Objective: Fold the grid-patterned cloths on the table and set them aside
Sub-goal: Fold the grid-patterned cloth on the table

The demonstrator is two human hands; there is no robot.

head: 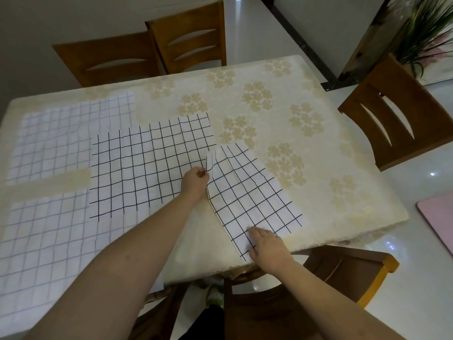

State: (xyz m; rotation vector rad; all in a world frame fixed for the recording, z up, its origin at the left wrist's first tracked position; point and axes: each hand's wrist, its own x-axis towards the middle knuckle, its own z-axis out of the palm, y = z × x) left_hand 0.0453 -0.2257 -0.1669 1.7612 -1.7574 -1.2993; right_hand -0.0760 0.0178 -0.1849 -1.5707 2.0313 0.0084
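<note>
On the table (pixel 318 217) lie four grid-patterned cloths: two pale ones along its left edge (pixel 61 133) (pixel 49 241), a bold-lined one (pixel 147 163) mid-surface, and a folded one (pixel 250 192) near the front edge. Reaching forward, the left hand (pixel 195 179) pinches the folded cloth's far left corner, lifting it slightly. Fingers straight, the right hand (pixel 266 244) presses flat on its near corner.

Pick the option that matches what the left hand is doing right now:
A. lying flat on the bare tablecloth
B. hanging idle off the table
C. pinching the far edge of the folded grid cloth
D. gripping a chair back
C: the left hand has its fingers curled on the far edge of the folded grid cloth, while the right hand presses flat on its near end.
</note>
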